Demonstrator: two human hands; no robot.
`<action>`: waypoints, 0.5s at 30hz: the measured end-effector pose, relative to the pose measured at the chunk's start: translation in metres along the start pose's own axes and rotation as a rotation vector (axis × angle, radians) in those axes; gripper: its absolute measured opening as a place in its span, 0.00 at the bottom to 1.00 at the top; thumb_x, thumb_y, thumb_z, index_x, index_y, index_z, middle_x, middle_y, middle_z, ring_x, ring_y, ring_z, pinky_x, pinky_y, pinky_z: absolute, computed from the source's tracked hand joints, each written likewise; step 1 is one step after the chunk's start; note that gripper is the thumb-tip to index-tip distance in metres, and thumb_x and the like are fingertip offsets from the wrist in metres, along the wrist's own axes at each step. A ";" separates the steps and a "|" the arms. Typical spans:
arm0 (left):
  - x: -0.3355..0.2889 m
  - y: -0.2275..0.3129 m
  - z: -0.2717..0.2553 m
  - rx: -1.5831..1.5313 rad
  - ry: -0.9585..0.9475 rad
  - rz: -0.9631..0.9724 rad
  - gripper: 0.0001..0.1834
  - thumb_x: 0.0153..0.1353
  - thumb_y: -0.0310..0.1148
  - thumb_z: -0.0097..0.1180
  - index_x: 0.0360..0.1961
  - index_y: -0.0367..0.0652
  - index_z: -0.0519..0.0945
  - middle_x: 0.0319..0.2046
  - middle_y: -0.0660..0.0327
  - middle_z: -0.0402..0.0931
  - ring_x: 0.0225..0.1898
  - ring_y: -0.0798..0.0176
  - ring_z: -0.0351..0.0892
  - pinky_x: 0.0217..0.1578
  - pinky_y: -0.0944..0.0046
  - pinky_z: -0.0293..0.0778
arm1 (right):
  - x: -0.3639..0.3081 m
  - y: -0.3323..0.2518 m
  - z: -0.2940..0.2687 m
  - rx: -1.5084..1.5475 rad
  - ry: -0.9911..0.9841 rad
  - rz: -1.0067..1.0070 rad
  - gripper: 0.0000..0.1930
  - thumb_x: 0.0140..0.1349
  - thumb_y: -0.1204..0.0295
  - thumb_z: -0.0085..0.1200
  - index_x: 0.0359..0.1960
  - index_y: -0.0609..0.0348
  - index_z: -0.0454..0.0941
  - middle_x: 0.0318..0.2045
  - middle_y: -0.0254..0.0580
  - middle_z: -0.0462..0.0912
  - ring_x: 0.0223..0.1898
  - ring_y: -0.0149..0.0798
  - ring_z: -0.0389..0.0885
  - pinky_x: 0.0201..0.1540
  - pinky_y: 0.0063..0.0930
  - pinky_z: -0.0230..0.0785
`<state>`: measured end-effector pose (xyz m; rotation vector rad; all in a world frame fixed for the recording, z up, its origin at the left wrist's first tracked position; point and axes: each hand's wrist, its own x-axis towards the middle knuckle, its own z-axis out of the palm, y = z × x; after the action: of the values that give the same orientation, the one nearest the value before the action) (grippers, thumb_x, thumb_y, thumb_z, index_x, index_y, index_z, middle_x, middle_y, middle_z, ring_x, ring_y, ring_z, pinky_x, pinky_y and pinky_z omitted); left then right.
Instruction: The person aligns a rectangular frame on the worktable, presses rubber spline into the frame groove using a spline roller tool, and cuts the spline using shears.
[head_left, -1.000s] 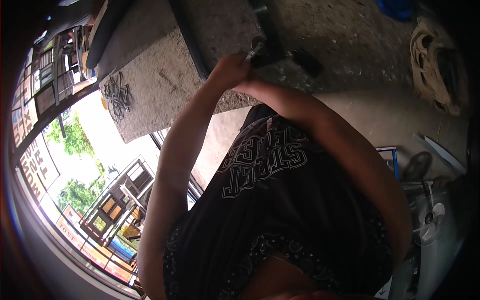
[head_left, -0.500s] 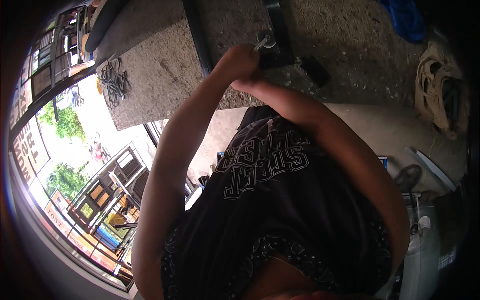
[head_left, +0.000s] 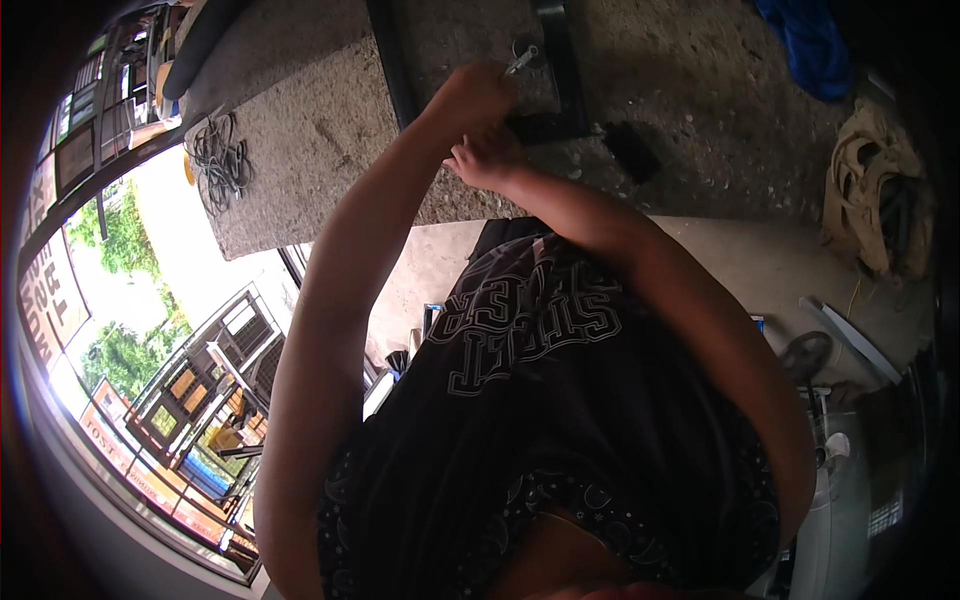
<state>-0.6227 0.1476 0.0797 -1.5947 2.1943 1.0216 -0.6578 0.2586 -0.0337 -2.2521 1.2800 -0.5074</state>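
Clearly, in the head view, both bare hands met over a worn, speckled desk (head_left: 310,150), their forearms coming up on either side of a dark, lettered shirt (head_left: 530,400). The left hand (head_left: 480,93) was the farther one, its grip closed around one end of a slim metal tool (head_left: 522,60); the tool's other end stuck out past the fingers, over a round spot whose nature I could not tell. The right hand (head_left: 487,157) lay just below, nearer the body, with its fingers loosely bent; its palm was hidden, so I could not tell whether that grip had hold of anything. The tool sat between two dark bars of a black frame (head_left: 570,75) on the desk. Just right of the frame's corner lay a small dark block (head_left: 631,152). A coiled cable (head_left: 218,160) rested near the desk's left edge, while a blue cloth (head_left: 812,50) and a tan bundle (head_left: 870,160) were at the far right.
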 end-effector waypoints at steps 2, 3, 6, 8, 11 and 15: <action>0.005 0.001 -0.004 0.004 0.061 -0.031 0.23 0.63 0.43 0.45 0.43 0.33 0.82 0.40 0.36 0.81 0.46 0.33 0.81 0.52 0.43 0.76 | -0.001 -0.001 -0.002 -0.039 0.095 -0.035 0.28 0.60 0.53 0.59 0.57 0.56 0.74 0.59 0.51 0.74 0.65 0.54 0.67 0.66 0.59 0.55; 0.006 0.000 -0.007 0.002 0.068 -0.031 0.23 0.63 0.43 0.45 0.43 0.33 0.82 0.40 0.36 0.81 0.46 0.33 0.81 0.52 0.43 0.76 | -0.001 -0.002 -0.004 -0.078 0.191 -0.070 0.28 0.59 0.52 0.60 0.56 0.56 0.74 0.57 0.49 0.74 0.64 0.52 0.68 0.65 0.57 0.57; 0.013 -0.001 -0.014 0.003 0.056 -0.049 0.23 0.62 0.43 0.45 0.42 0.34 0.83 0.39 0.36 0.81 0.46 0.34 0.81 0.51 0.43 0.76 | 0.000 -0.003 -0.008 -0.140 0.225 -0.062 0.28 0.57 0.52 0.61 0.54 0.56 0.74 0.55 0.47 0.74 0.62 0.50 0.68 0.61 0.53 0.61; 0.020 -0.002 -0.016 0.018 0.061 -0.043 0.23 0.62 0.43 0.46 0.42 0.34 0.83 0.39 0.36 0.82 0.46 0.34 0.82 0.52 0.43 0.76 | 0.001 -0.002 -0.012 -0.153 0.217 -0.061 0.27 0.57 0.52 0.62 0.53 0.56 0.75 0.55 0.47 0.75 0.60 0.49 0.69 0.58 0.51 0.62; 0.033 -0.009 -0.021 0.069 0.104 0.016 0.23 0.63 0.43 0.46 0.41 0.34 0.83 0.39 0.37 0.82 0.46 0.34 0.82 0.52 0.43 0.76 | 0.002 -0.005 -0.015 -0.158 0.180 -0.061 0.27 0.57 0.51 0.62 0.51 0.55 0.75 0.53 0.46 0.75 0.58 0.48 0.70 0.55 0.49 0.64; 0.046 -0.012 -0.027 0.145 0.139 0.060 0.22 0.62 0.44 0.46 0.40 0.36 0.83 0.36 0.38 0.81 0.41 0.34 0.82 0.46 0.42 0.76 | 0.002 -0.006 -0.016 -0.147 0.162 -0.054 0.26 0.56 0.51 0.63 0.50 0.54 0.76 0.51 0.45 0.76 0.55 0.46 0.72 0.54 0.49 0.64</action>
<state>-0.6233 0.0942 0.0686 -1.5874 2.3603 0.7675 -0.6614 0.2563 -0.0168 -2.4143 1.3787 -0.6469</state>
